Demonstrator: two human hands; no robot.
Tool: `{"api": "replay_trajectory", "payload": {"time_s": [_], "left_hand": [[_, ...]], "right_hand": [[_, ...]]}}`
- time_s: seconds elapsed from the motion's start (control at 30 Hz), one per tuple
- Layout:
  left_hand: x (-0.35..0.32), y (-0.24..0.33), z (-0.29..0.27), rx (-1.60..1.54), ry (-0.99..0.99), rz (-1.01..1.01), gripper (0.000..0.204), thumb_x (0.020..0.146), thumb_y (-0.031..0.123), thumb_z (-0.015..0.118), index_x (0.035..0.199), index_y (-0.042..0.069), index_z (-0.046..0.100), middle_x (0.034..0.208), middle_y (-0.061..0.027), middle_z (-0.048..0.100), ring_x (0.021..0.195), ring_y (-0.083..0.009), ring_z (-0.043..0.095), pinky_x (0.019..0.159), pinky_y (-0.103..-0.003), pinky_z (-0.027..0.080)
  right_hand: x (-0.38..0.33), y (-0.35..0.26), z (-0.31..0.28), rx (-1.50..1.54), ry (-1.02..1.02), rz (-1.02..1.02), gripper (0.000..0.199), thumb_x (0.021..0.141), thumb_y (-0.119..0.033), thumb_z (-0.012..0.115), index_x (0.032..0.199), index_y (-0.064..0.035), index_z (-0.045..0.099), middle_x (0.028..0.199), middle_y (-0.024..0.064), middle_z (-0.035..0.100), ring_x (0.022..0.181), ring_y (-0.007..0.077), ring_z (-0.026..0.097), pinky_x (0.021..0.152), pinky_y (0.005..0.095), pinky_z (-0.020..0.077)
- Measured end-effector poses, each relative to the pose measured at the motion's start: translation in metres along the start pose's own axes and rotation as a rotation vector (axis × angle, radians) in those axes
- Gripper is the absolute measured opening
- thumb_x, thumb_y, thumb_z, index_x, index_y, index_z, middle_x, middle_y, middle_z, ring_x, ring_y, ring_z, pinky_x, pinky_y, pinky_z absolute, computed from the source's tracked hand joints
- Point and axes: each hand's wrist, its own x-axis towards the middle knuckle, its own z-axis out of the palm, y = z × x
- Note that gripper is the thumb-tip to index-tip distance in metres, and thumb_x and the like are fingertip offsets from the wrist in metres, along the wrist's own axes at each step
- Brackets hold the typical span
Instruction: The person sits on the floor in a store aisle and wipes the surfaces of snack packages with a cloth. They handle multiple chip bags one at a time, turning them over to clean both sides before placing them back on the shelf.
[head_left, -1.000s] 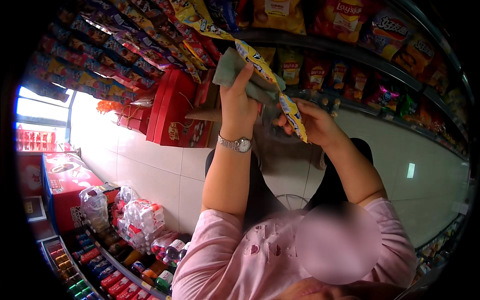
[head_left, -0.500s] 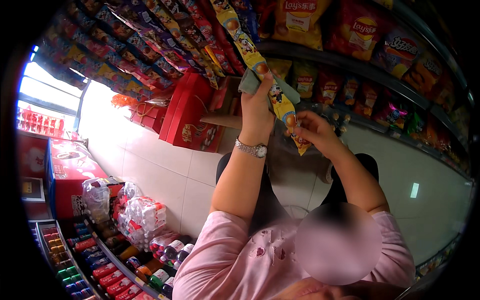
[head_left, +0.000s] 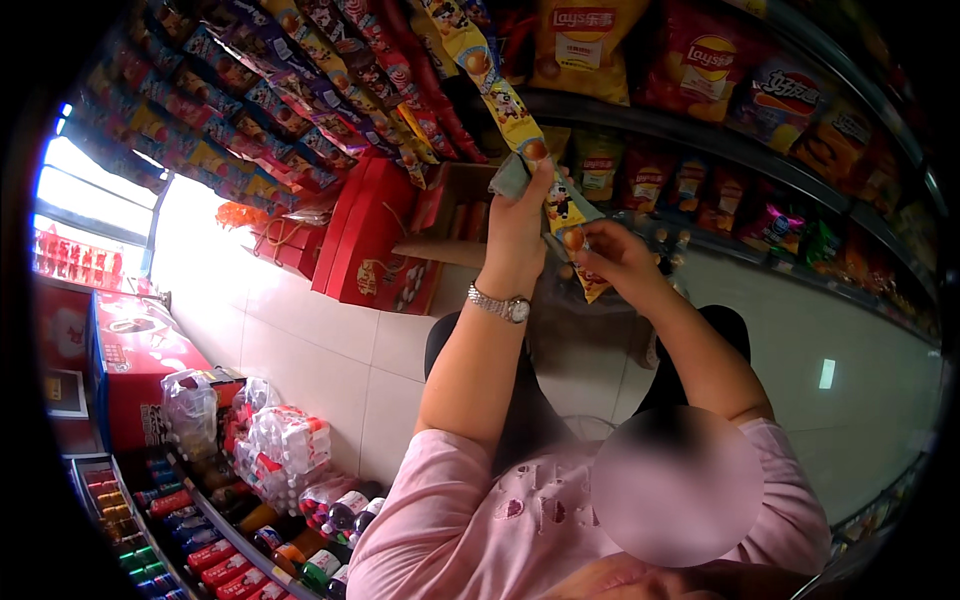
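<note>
Head view:
1. I see the left hand (head_left: 518,228) clasping grey cloth (head_left: 509,179) against the yellow packet strip (head_left: 515,120), seemingly backing it.
2. The right hand (head_left: 624,264) pinches the strip's lower end, probably to steady it.

Pink short-sleeved shirt (head_left: 540,530), silver wristwatch (head_left: 515,309)

Yellow packet strip (head_left: 514,122) across grey cloth (head_left: 510,178)
</note>
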Motion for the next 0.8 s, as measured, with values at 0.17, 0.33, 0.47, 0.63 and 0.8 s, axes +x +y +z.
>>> {"api": "replay_trajectory", "payload": {"time_s": [0.17, 0.33, 0.47, 0.63, 0.8], "left_hand": [[0.007, -0.006, -0.01, 0.073, 0.019, 0.027, 0.032, 0.088, 0.023, 0.066, 0.111, 0.004, 0.054, 0.094, -0.0026, 0.059, 0.084, -0.0118, 0.059, 0.073, -0.028, 0.049], [0.01, -0.006, -0.014, -0.108, 0.165, -0.11, 0.037, 0.093, 0.035, 0.057, 0.114, 0.005, 0.052, 0.103, -0.006, 0.06, 0.091, -0.0183, 0.06, 0.079, -0.034, 0.049], [0.014, -0.025, -0.028, -0.295, 0.211, -0.245, 0.041, 0.096, 0.042, 0.047, 0.116, 0.007, 0.052, 0.112, -0.0102, 0.059, 0.102, -0.0262, 0.057, 0.089, -0.042, 0.046], [0.001, -0.041, -0.021, -0.277, 0.257, -0.193, 0.043, 0.095, 0.044, 0.048, 0.113, 0.005, 0.051, 0.106, -0.0087, 0.06, 0.096, -0.025, 0.059, 0.082, -0.04, 0.049], [0.009, -0.027, -0.035, -0.233, 0.398, -0.02, 0.041, 0.097, 0.043, 0.044, 0.116, 0.008, 0.052, 0.112, -0.0082, 0.058, 0.104, -0.0259, 0.056, 0.089, -0.043, 0.046]], "right_hand": [[0.0, -0.001, 0.0, -0.009, -0.003, 0.027, 0.03, 0.088, -0.012, 0.064, 0.114, -0.0035, 0.052, 0.099, 0.0024, 0.062, 0.09, 0.0076, 0.057, 0.076, 0.0233, 0.0456], [-0.002, 0.0, -0.005, 0.115, 0.009, 0.071, 0.03, 0.089, -0.014, 0.063, 0.115, -0.0037, 0.052, 0.1, 0.0031, 0.062, 0.09, 0.0092, 0.059, 0.077, 0.0232, 0.0459], [-0.001, -0.005, -0.004, 0.228, 0.043, 0.013, 0.03, 0.089, -0.017, 0.063, 0.114, -0.0023, 0.053, 0.097, 0.0031, 0.061, 0.085, 0.0083, 0.058, 0.073, 0.0221, 0.0452], [0.005, -0.001, -0.014, 0.093, 0.152, 0.002, 0.03, 0.091, -0.017, 0.06, 0.116, -0.0023, 0.052, 0.103, 0.0068, 0.061, 0.091, 0.0112, 0.06, 0.078, 0.0244, 0.0463], [0.022, 0.009, -0.018, -0.024, 0.236, 0.024, 0.037, 0.088, -0.027, 0.066, 0.111, -0.0004, 0.053, 0.087, 0.0042, 0.06, 0.077, 0.0078, 0.055, 0.063, 0.0223, 0.0441]]}}
